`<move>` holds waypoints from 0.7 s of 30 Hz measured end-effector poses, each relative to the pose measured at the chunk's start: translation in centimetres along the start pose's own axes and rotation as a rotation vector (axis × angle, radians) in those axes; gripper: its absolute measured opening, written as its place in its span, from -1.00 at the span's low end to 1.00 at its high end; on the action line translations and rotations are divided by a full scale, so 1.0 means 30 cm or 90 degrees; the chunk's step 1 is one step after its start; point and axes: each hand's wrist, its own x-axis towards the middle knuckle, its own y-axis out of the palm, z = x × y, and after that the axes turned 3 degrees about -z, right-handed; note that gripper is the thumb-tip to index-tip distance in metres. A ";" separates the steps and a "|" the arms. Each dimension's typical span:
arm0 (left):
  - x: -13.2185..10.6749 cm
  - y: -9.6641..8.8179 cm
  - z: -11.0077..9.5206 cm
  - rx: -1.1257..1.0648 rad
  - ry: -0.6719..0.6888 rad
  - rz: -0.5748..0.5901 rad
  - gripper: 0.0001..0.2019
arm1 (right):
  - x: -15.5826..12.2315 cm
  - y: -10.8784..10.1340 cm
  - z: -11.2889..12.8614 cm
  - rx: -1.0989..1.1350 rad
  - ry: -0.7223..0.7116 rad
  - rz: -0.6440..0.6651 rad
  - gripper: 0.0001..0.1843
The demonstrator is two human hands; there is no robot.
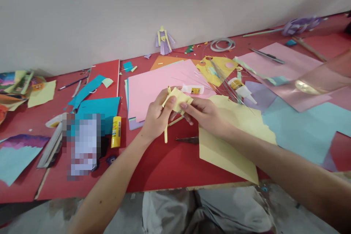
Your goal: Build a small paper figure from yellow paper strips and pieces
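A small folded piece of pale yellow paper [177, 98] is pinched between my two hands above the red table [161, 168]. My left hand [156, 119] grips its left side, thumb on top. At its lower right edge, my right hand [203, 113] presses with thumb and fingers. Narrow yellow paper strips [166, 133] hang below the left fingers. Under the hands a dark pointed blade [188, 140] lies on the table, its other end hidden by a large yellow sheet [233, 146]. Just behind the fingers rests a small white glue bottle [194, 89].
A yellow glue stick [116, 132] stands left of my hands. Pink sheets [159, 87] lie behind them, and a white glue bottle [241, 89] to the right. A paper dress figure [163, 42] leans on the wall. A cutter knife [267, 56] lies at the back right.
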 end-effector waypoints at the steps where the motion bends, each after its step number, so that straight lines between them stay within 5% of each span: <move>1: -0.001 0.000 0.000 0.015 0.005 -0.004 -0.63 | 0.000 0.000 -0.001 -0.007 -0.003 0.000 -0.53; 11: -0.013 -0.002 -0.012 0.089 0.036 -0.014 -0.67 | -0.004 0.007 -0.016 -0.087 -0.027 -0.098 -0.48; 17: 0.004 -0.003 -0.011 -0.041 -0.003 -0.036 -0.69 | -0.014 -0.008 -0.024 0.086 -0.074 -0.012 -0.62; 21: 0.017 -0.006 -0.004 -0.134 -0.044 -0.016 -0.68 | -0.018 -0.013 -0.008 0.064 -0.081 0.007 -0.67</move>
